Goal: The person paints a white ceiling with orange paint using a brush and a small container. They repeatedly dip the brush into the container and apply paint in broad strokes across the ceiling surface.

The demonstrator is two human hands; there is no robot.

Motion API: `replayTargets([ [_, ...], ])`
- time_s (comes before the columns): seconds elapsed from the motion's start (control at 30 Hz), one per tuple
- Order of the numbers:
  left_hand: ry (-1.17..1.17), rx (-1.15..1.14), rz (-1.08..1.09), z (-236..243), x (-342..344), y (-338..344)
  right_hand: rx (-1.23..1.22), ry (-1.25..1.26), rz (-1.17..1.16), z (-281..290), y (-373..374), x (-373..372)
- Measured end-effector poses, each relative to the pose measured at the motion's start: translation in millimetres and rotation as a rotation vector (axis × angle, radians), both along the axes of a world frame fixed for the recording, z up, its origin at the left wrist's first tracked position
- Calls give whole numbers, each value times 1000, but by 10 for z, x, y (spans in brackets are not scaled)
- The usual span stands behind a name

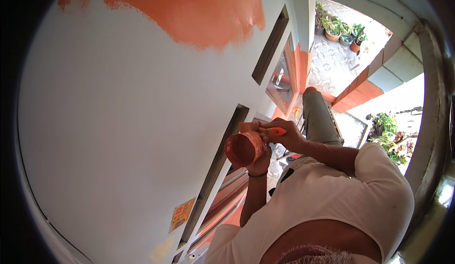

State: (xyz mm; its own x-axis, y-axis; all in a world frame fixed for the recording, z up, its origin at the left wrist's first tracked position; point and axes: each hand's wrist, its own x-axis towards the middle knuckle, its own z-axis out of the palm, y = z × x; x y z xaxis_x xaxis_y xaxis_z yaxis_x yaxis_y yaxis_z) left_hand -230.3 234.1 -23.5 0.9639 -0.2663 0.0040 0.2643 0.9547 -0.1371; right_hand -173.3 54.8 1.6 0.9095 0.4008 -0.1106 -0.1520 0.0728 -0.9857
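My left hand (259, 161) holds a paint-smeared cup (241, 148) with salmon-orange paint coating its inside, below the middle of the view. My right hand (289, 136) is closed on a paintbrush (274, 131) with an orange handle. The paint-covered brush head lies at the cup's upper rim; whether it touches the rim I cannot tell. Beside them is a white wall (118, 112) with a broad orange patch (189, 8) at the top and long narrow dark openings (270, 44).
A framed glass window or door (279, 79) is below the upper opening. My trousered leg (315, 112) extends over a drop to patterned paving (334, 60) with several potted plants (332, 32). An orange-painted ledge (360, 93) and a curved concrete edge (429, 122) run along the right.
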Motion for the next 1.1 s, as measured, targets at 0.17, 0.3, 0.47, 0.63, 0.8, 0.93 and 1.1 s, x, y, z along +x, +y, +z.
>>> replayTargets([
  [0.17,15,-38,13,-15,-48,16,186,75,-167,-107,111,-23],
  [0.3,41,-96,-79,311,-168,-105,261,135,-407,78,-156,154],
  [0.47,139,-160,-39,37,-477,-133,430,348,-572,280,-586,418],
  [0.63,161,-4,48,103,-429,-116,568,357,-525,129,-813,510],
  [0.8,66,45,70,-123,-364,15,722,289,-355,152,-933,527],
  [0.93,251,133,157,-151,-302,40,740,231,-402,537,-721,466],
  [1.1,218,177,202,183,-211,1,695,-8,-201,810,-770,406],
])
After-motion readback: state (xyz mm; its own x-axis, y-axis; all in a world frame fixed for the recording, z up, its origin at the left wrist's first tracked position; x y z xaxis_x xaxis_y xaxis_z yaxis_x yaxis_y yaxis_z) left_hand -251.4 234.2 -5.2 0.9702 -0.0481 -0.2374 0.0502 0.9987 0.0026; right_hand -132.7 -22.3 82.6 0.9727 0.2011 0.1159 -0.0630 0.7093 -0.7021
